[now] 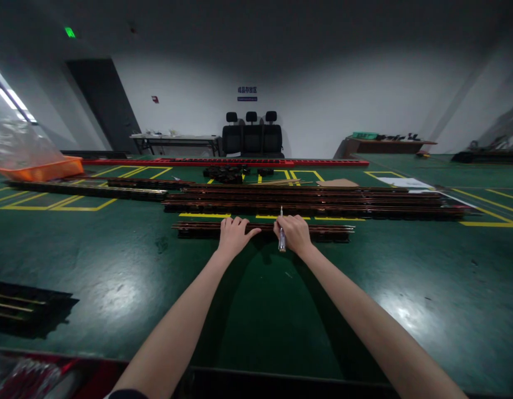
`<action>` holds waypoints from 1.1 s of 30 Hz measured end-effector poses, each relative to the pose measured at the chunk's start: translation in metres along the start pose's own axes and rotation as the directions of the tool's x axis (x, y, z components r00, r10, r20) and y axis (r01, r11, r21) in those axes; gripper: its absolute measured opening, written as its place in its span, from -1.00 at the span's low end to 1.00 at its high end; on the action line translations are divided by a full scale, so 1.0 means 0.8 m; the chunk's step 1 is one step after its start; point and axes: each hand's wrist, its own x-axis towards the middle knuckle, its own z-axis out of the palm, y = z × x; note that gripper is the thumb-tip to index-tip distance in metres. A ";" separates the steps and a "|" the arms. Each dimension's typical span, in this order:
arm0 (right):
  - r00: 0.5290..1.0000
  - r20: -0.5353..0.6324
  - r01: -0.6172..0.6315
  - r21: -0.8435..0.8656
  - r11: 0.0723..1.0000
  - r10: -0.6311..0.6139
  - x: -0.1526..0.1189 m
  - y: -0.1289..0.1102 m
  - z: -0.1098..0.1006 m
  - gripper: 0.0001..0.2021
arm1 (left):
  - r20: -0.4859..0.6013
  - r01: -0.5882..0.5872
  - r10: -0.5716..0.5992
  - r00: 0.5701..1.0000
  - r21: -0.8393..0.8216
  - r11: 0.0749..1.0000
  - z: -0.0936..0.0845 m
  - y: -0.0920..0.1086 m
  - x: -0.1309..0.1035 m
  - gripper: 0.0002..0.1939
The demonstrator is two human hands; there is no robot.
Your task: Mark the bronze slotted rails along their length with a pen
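Observation:
A short black rail with copper-coloured strips [329,233] lies crosswise on the green table in front of me. My left hand [234,235] grips its left half from above, fingers bent over the far side and thumb stretched out to the right. In my right hand [295,233], closed at the rail's middle, is a slim screwdriver [282,239] with a clear handle. Its handle end points toward me and its metal tip points away, over the rail. Whether the tip touches anything I cannot tell. Just beyond lies a stack of longer, similar rails [314,202].
Another rail [23,307] lies at the near left. An orange tray [52,168] with clear plastic bags stands at the far left. Behind the stack are black parts [225,174], cardboard [338,183] and a long red rail [314,163]. White paper [406,183] lies at right.

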 end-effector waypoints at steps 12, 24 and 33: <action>0.966 0.210 -0.138 -0.070 0.988 0.150 0.000 -0.002 -0.004 -0.71 | 0.079 -0.193 0.208 0.975 -0.170 0.966 0.002 0.015 0.000 -0.61; 0.895 0.254 -0.318 -0.215 0.923 0.368 -0.002 0.015 -0.014 -0.77 | 0.124 -0.085 0.084 0.989 0.010 0.996 -0.015 -0.025 0.001 -0.47; 0.997 0.063 0.034 -0.006 0.999 -0.033 -0.003 -0.002 -0.009 -0.74 | 0.046 -0.102 0.100 0.994 0.062 0.993 -0.005 -0.003 -0.001 -0.50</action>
